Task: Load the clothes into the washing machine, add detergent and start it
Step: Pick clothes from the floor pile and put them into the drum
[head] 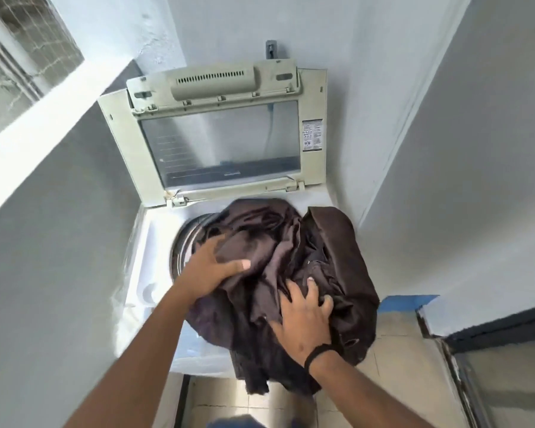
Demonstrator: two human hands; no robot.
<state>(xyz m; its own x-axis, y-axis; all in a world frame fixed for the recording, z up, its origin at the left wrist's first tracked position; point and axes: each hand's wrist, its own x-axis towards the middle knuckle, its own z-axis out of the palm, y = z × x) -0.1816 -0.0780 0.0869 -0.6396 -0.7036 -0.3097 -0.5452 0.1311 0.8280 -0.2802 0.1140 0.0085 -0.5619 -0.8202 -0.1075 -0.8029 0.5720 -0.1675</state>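
We are pushing a bundle of dark brown clothes (278, 273) into the washing machine (155, 242), which is sitting in the lower centre of the frame with its lid (220, 134) standing open against the wall behind. The bundle is lying across the drum (183, 242) opening, only partly in: its right side is spilling over the machine's right edge, and a tail is hanging down the front toward the tiled floor (399, 350). To do this step well, we are judging that the overhanging cloth should be gathered inward first, then pressed down in the middle, so nothing is catching under the lid later.

Our left hand (210, 267) is resting on the left of the bundle, fingers (212, 242) spread and fairly straight, thumb laid over a fold. Our right hand (306, 310), a dark band at its wrist, is pressing the lower middle, its fingers partly curled into the cloth, bunching it. No detergent is showing in the frame.
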